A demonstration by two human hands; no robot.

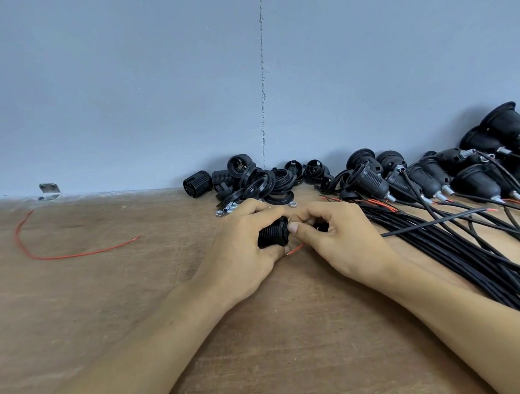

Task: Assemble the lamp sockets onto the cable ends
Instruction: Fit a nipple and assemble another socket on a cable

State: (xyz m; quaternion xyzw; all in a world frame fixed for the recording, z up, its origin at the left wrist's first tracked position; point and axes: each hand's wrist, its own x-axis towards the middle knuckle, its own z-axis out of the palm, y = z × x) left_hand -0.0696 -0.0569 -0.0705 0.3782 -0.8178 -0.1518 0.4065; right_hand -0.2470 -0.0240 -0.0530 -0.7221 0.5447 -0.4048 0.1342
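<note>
Both hands meet at frame centre on the table (104, 304): the left hand (241, 252) grips a black lamp socket (272, 232) around its body, and the right hand (335, 240) pinches the socket's right end with curled fingers. A red wire end (295, 249) protrudes just below the socket. Black cables (478, 259) lie bundled at right, and loose socket parts (251, 178) are piled behind the hands.

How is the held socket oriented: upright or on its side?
On its side: the left hand grips the ribbed socket, its end facing sideways toward the right hand.
</note>
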